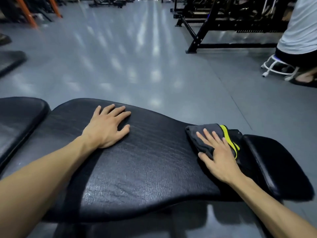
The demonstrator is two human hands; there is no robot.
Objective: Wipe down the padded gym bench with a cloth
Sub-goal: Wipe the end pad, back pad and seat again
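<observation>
Your right hand (218, 157) lies flat with fingers spread on the folded grey cloth (204, 136), pressing it onto the right end of the black bench pad (145, 162). Your left hand (107, 127) rests open, palm down, on the pad's far left part, gripping nothing. That cloth looks soft, light and floppy, so I'd keep your palm on its middle or it'll bunch. The cracked vinyl probably drags a bit. Leftward there's plenty of room; the right edge is just beside the cloth.
</observation>
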